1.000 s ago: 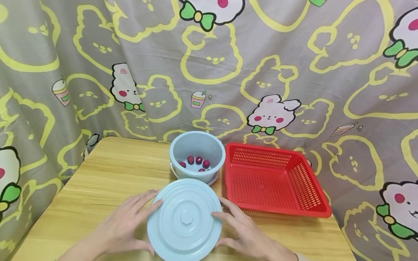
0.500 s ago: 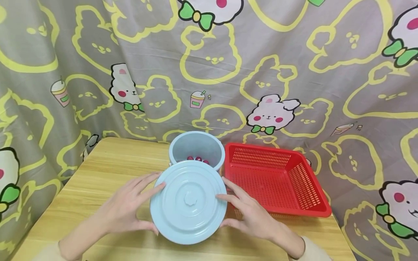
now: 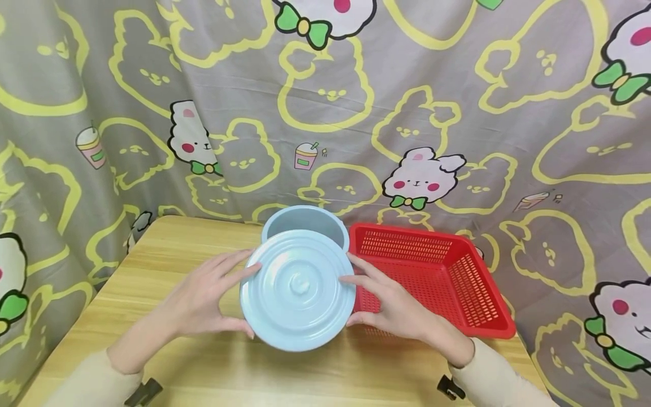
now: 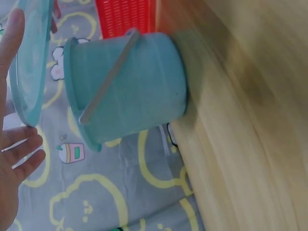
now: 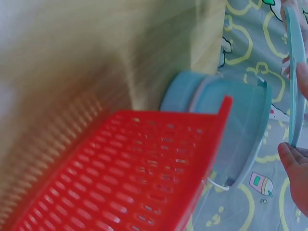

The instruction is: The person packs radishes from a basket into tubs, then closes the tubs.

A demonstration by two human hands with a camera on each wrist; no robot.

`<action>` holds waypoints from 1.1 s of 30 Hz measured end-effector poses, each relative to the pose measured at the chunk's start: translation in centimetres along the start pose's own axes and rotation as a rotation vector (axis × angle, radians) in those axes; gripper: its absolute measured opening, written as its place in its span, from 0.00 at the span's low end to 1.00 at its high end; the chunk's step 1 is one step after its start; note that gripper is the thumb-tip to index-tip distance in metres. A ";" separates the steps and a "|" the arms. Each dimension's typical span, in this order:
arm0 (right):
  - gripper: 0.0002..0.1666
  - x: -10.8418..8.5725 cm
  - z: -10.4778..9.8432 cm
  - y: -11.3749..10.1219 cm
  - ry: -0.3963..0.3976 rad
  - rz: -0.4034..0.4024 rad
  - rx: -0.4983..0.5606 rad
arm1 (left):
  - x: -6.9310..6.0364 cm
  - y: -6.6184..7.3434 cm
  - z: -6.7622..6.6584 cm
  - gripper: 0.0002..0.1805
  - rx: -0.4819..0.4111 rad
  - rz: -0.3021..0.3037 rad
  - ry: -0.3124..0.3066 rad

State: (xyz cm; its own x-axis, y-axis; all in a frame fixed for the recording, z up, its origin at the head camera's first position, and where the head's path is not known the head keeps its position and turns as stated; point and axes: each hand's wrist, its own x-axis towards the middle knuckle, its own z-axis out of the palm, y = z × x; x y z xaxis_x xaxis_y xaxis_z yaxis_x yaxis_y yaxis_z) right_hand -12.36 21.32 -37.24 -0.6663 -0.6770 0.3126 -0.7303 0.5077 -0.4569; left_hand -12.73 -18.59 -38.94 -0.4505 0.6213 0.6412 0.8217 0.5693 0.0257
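Both hands hold a round light-blue lid (image 3: 300,316) by opposite edges, its knob facing up. My left hand (image 3: 208,294) grips the left rim between fingers and thumb, and my right hand (image 3: 389,297) grips the right rim the same way. Behind and below the lid stands a light-blue bucket (image 3: 305,217), upright, its front part covered from the head view. A gap separates the lid from the bucket (image 4: 130,86) in the left wrist view, so they do not touch. The bucket's grey handle (image 4: 108,79) hangs down its side. What lies inside the bucket is hidden now.
A red perforated plastic basket (image 3: 432,328) stands right of the bucket, close beside it. Both rest on a wooden table (image 3: 193,234). A grey patterned curtain (image 3: 335,135) hangs behind the table's back edge.
Both hands have raised the lid and carried it away from me, toward the bucket. Small dark-red balls seen in the bucket earlier are now covered from view. Bucket and basket stay put.
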 end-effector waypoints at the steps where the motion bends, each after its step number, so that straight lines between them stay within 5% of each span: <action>1: 0.45 0.2 -0.2 0.1 -0.004 0.006 0.008 | 0.2 -0.1 0.0 0.62 -0.003 -0.003 0.002; 10: 0.43 2.0 -1.3 2.1 -0.028 0.041 0.057 | 1.4 -1.4 0.7 0.60 -0.037 -0.047 -0.008; 33: 0.34 5.4 -2.0 6.4 -0.037 0.122 0.067 | 2.6 -4.1 3.8 0.59 -0.101 -0.289 -0.153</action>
State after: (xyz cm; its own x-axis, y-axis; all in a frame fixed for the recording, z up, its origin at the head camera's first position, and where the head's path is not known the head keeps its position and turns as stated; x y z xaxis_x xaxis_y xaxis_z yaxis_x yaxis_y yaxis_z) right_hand -20.96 22.02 -36.79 -0.7423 -0.6325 0.2211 -0.6319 0.5512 -0.5448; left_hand -18.61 -17.29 -40.33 -0.7104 0.5204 0.4738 0.6797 0.6821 0.2698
